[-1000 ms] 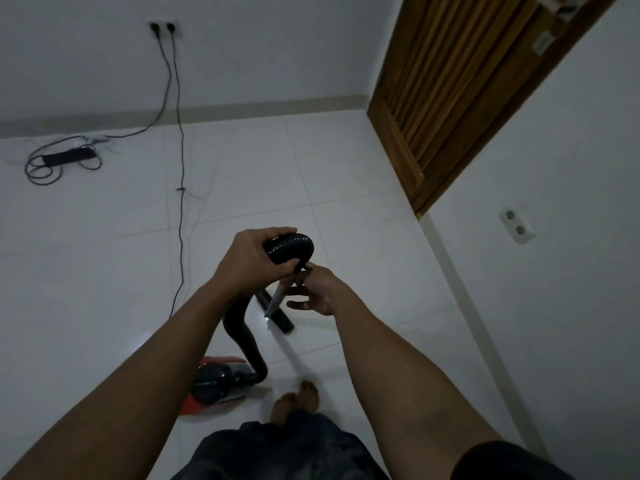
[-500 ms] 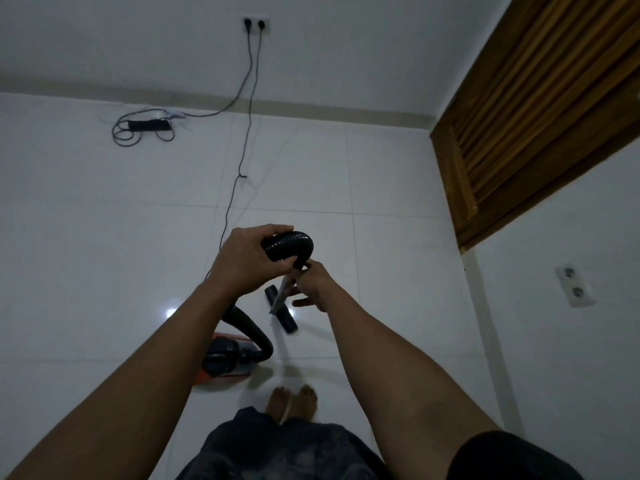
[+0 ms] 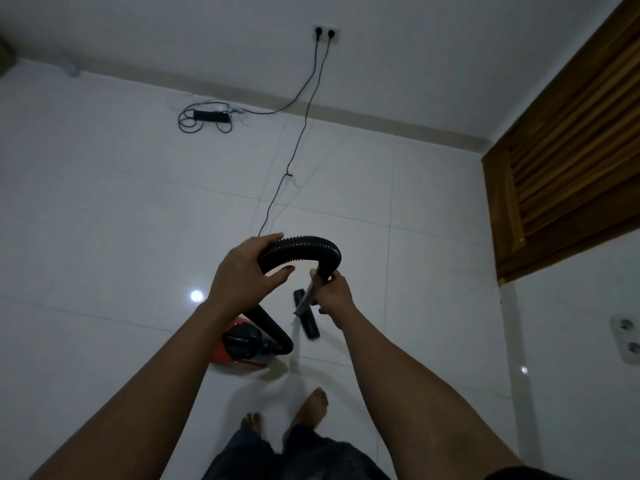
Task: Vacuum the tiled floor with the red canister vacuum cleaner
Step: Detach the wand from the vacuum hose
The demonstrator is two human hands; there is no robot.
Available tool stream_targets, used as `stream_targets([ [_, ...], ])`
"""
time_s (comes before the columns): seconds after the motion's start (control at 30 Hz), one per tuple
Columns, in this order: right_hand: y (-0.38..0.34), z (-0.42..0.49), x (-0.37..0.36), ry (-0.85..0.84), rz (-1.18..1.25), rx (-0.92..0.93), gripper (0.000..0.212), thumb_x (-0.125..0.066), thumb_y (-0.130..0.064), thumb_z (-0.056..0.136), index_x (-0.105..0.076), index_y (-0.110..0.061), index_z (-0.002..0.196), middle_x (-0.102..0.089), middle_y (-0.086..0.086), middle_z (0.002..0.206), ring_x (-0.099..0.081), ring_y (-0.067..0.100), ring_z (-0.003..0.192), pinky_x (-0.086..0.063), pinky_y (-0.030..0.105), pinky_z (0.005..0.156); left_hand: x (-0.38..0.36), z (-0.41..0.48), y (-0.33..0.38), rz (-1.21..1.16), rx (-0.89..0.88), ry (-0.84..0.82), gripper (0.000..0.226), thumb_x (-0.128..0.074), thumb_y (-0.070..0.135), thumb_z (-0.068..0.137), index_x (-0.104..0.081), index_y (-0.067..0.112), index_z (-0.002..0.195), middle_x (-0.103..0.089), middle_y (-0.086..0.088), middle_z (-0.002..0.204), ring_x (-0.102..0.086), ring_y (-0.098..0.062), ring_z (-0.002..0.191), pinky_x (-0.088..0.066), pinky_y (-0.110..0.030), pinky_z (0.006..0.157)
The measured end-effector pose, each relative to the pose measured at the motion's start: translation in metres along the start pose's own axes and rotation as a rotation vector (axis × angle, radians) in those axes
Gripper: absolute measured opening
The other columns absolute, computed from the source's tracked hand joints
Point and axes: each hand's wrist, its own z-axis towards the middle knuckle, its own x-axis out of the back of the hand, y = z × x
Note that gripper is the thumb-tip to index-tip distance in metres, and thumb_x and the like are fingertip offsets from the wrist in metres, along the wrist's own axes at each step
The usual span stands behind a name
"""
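Note:
The red canister vacuum cleaner (image 3: 242,344) sits on the white tiled floor (image 3: 104,220) just ahead of my bare feet. Its black ribbed hose (image 3: 301,245) rises from the canister and arches between my hands. My left hand (image 3: 242,271) grips the hose at the left end of the arch. My right hand (image 3: 330,292) holds the hose's end where the thin metal wand (image 3: 304,299) starts. The wand runs down to the black floor nozzle (image 3: 306,315), which lies on the tiles right of the canister.
A thin black power cord (image 3: 294,157) runs from the wall socket (image 3: 325,32) across the floor toward the vacuum. A black power strip (image 3: 211,116) with coiled cable lies near the far wall. A wooden door (image 3: 568,161) stands at the right, beside another wall socket (image 3: 628,337).
The view has swung right-to-left, so the door sits further right. My hands have spread apart, and the hose now shows as a wider arch between them.

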Motion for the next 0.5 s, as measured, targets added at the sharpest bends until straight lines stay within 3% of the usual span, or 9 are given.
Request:
stream_targets([
  [0.1, 0.003, -0.005, -0.019, 0.043, -0.001, 0.012, 0.034, -0.053, -0.053, 0.093, -0.054, -0.022, 0.105, -0.066, 0.0, 0.083, -0.071, 0.018, 0.067, -0.046, 0.023, 0.044, 0.003, -0.023, -0.038, -0.054, 0.165, 0.042, 0.059, -0.076, 0.031, 0.085, -0.053, 0.026, 0.139, -0.056, 0.004, 0.124, -0.054, -0.009, 0.11, -0.044, -0.028, 0.094],
  [0.2, 0.01, -0.013, -0.037, 0.044, 0.02, 0.004, 0.038, -0.053, -0.055, 0.092, -0.054, -0.021, 0.11, -0.067, 0.002, 0.088, -0.073, 0.02, 0.069, -0.044, 0.022, 0.042, 0.001, -0.04, -0.066, -0.095, 0.265, 0.021, 0.048, -0.07, 0.027, 0.089, -0.055, 0.025, 0.134, -0.059, -0.004, 0.122, -0.058, -0.019, 0.11, -0.052, -0.039, 0.093],
  [0.33, 0.014, -0.025, -0.065, 0.073, 0.036, 0.01, 0.04, -0.053, -0.053, 0.094, -0.054, -0.017, 0.111, -0.069, 0.009, 0.092, -0.073, 0.028, 0.075, -0.05, 0.033, 0.06, 0.006, -0.055, -0.087, -0.174, 0.315, 0.021, 0.043, -0.07, 0.027, 0.091, -0.052, 0.023, 0.13, -0.058, 0.002, 0.114, -0.057, -0.016, 0.103, -0.042, -0.024, 0.08],
  [0.5, 0.024, -0.047, -0.101, 0.13, 0.104, -0.024, 0.035, -0.053, -0.051, 0.095, -0.056, -0.018, 0.108, -0.071, 0.012, 0.093, -0.072, 0.028, 0.079, -0.056, 0.045, 0.079, 0.031, -0.063, -0.106, -0.247, 0.3, -0.066, 0.035, -0.072, 0.023, 0.09, -0.055, 0.022, 0.121, -0.061, 0.002, 0.105, -0.058, -0.014, 0.093, -0.043, -0.023, 0.074],
])
